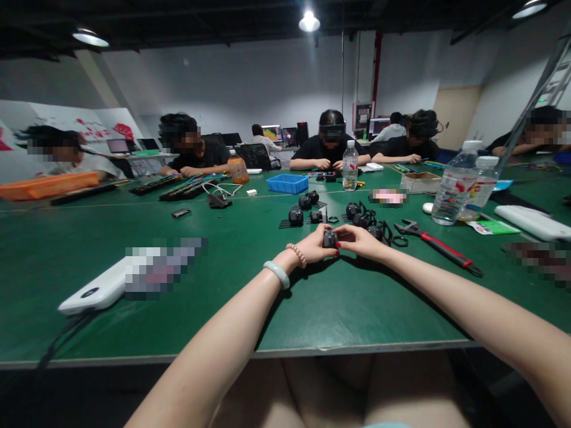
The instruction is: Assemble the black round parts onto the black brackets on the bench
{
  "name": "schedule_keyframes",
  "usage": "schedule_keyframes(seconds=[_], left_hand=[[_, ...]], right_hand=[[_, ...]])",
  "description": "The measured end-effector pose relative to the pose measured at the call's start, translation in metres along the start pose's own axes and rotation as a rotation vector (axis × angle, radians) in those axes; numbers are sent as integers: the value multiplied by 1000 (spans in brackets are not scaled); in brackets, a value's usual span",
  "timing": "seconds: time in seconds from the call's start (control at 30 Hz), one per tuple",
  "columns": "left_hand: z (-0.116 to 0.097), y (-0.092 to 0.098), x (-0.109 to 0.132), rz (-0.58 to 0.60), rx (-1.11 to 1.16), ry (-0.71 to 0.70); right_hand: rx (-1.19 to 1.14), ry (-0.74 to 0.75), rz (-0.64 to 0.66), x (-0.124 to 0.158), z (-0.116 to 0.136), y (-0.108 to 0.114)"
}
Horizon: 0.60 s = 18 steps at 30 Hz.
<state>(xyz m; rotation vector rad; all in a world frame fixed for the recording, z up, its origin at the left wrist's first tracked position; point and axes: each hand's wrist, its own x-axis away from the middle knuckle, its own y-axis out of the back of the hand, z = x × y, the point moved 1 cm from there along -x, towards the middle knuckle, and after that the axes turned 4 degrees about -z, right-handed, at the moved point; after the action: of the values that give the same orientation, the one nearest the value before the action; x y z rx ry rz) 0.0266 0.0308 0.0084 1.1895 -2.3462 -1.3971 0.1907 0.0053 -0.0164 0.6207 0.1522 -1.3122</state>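
Green felt covers a long bench [223,249] that fills the middle of the frame, its near edge running along the lower third just above the person's lap. Between that edge and the hands lies a broad bare stretch of green, open on both sides of the forearms.

Both hands meet at the centre of the frame. The left hand [312,246], with a bead bracelet and a pale bangle at the wrist, and the right hand [359,241] close their fingertips on a small black part [330,239] held just above the bench between them.

Just behind the hands sits a cluster of similar black parts [361,219], with more black parts [303,209] to the left of it. To the right of centre lies an adjustable wrench [435,244] with a red and black handle, and beyond it stand two clear water bottles [459,184] whose labels are too small to read. A white flat device [96,291] lies at lower left, beside a blurred patch. A blue tray [288,183] sits farther back.

Other people sit along the far side of the bench in a grey-walled room under ceiling lamps, with monitors behind them. No writing is legible.
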Motion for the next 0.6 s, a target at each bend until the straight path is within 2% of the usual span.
schedule_keyframes(seconds=[0.1, 0.2, 0.6], left_hand=[[0, 1, 0, 1, 14, -2], [0, 2, 1, 4, 13, -19], [1, 0, 0, 21, 13, -25]], right_hand=[[-163, -33, 54, 1, -2, 1], [-232, -66, 60, 2, -1, 1], [-239, -69, 32, 2, 0, 0]])
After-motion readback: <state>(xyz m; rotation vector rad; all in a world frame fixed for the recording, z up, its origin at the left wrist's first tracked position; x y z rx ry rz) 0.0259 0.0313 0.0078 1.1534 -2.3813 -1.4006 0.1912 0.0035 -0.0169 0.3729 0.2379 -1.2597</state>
